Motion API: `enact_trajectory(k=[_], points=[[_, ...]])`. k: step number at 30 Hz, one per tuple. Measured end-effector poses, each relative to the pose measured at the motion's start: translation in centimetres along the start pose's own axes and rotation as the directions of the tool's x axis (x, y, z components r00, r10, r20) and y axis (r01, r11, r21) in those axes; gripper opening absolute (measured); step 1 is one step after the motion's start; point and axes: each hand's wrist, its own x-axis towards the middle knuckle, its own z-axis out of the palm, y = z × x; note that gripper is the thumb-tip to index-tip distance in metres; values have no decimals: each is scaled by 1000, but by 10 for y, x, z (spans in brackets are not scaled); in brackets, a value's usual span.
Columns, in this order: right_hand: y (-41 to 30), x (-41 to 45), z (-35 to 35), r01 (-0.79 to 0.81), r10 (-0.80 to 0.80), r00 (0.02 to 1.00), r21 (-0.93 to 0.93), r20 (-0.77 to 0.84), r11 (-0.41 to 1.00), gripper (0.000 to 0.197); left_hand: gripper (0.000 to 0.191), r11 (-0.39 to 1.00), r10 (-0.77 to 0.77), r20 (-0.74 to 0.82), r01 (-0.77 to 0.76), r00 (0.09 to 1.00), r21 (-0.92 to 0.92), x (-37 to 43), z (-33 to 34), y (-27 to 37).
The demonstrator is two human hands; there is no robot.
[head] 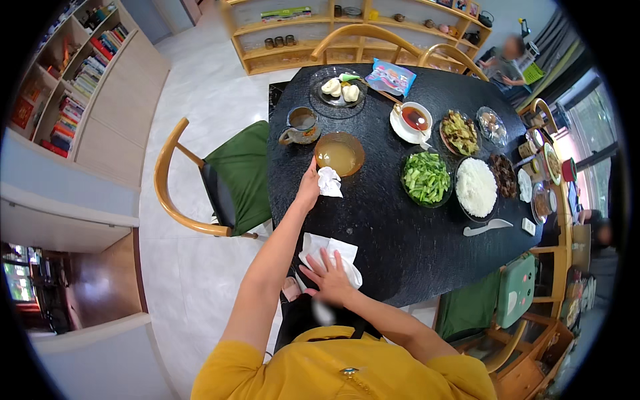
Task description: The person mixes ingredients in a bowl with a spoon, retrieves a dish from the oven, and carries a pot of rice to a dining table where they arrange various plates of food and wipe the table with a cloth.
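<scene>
My left hand (pixel 308 190) reaches to the near left side of an amber glass bowl (pixel 340 154) of cloudy yellowish liquid. A crumpled white tissue (pixel 330 181) is held at its fingers, against the bowl's near side; the thumb is mostly hidden. My right hand (pixel 330 280) lies palm down, fingers spread, over white paper napkins (pixel 345 250) at the near edge of the black table (pixel 380 235). Behind the bowl stands a glass mug (pixel 301 125) with some drink in it.
Dishes on the right include chopped greens (pixel 426 177), white rice (pixel 476 188) and stir-fried cabbage (pixel 459 132). A white rice paddle (pixel 488 227) lies nearby. Farther back are a white bowl of dark red liquid (pixel 416 117) and a glass plate of buns (pixel 341 95). A green-draped chair (pixel 240 172) stands left.
</scene>
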Motion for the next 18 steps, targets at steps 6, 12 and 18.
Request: enact_trajectory(k=[6,12,18], points=[[-13,51,11,-202,190,975,-105,-117,974,66,55,992,-128,-141,126,982,-18,-10,-16,-3],[29,96,17,-341,287,919,-181,-270,922,55,28,973,-180,-63,169,982,-156,-64,-17,17],[74,166,-4,-416,348,842,-84,-413,905,71,22,975,-188,-172,163,967,-149,-86,-60,37]])
